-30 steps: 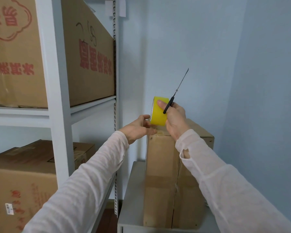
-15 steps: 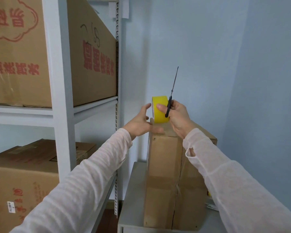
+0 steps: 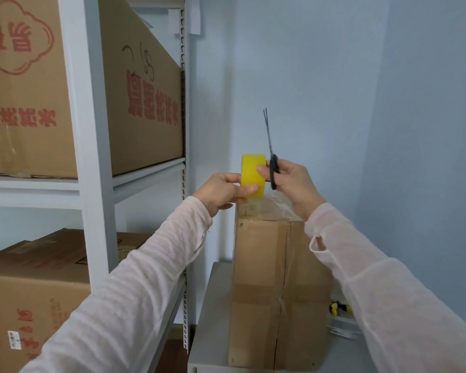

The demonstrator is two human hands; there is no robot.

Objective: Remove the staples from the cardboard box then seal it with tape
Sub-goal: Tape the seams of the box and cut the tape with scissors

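Gripping the yellow tape roll (image 3: 253, 175) between thumb and fingers, the left hand (image 3: 221, 192) holds it upright just above the top edge of the tall cardboard box (image 3: 261, 278). The right hand (image 3: 291, 181) is curled round the black handles of the scissors (image 3: 272, 157), blades pointing up and nearly together, with one fingertip touching the roll. A strip of clear tape (image 3: 269, 208) runs from the roll onto the box top. The box stands on a grey cabinet (image 3: 210, 319) beside a white shelf rack (image 3: 92, 157) loaded with printed cartons (image 3: 145, 103). A small yellow-and-black object (image 3: 339, 309), possibly a tool, lies beside the right sleeve.
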